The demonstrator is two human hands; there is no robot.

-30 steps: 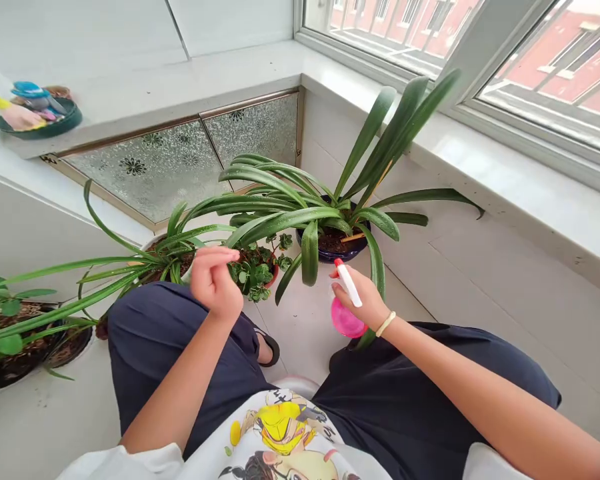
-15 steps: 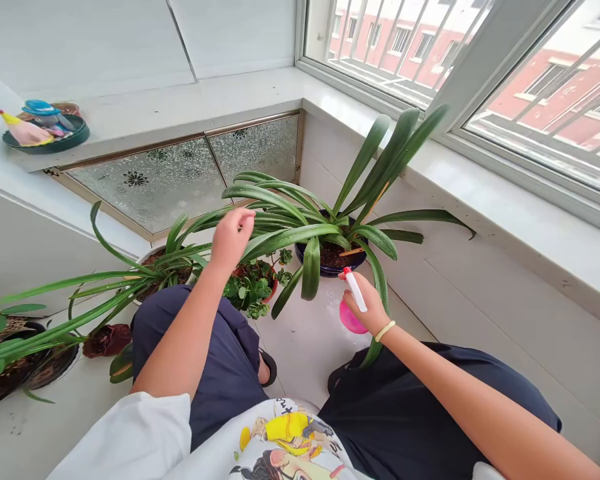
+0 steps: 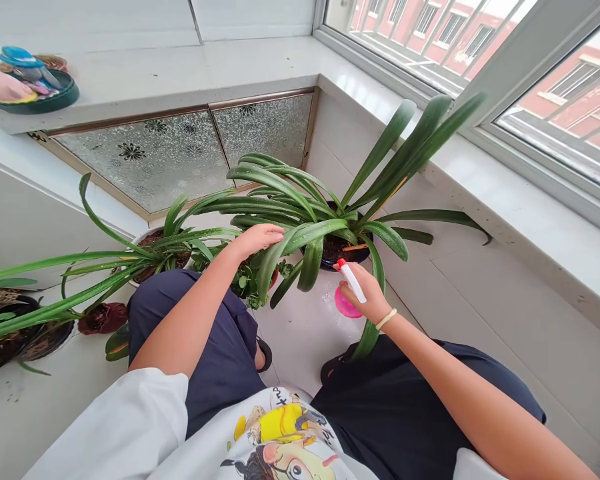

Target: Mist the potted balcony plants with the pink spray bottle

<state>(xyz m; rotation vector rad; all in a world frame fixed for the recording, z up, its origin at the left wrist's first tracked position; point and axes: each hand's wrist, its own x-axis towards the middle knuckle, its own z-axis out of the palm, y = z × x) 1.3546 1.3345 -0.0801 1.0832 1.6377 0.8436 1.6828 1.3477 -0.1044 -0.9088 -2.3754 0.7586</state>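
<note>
My right hand (image 3: 370, 293) is closed round a spray bottle with a white head (image 3: 353, 281), a red nozzle tip and a pink body (image 3: 347, 303). The nozzle points toward the large strap-leaved plant (image 3: 320, 230) in a dark blue pot (image 3: 330, 265). My left hand (image 3: 257, 240) reaches out at the left side of this plant, fingers stretched and close together, beside one arching leaf (image 3: 293, 241). Whether the fingertips touch that leaf is hard to see. Below the left hand is a small bushy plant (image 3: 253, 283), partly hidden by the hand and the leaf.
Left of my knee, a long-leaved plant stands in a white pot (image 3: 139, 243); more dark pots (image 3: 50, 340) sit farther left. A windowsill (image 3: 525, 233) runs along the right wall. On the back-left ledge rests a green dish (image 3: 55, 100) with small figures.
My left hand has come down and to the right, its curled fingers now stretched out by the leaf. The right hand still holds the spray bottle. The view has shifted slightly.
</note>
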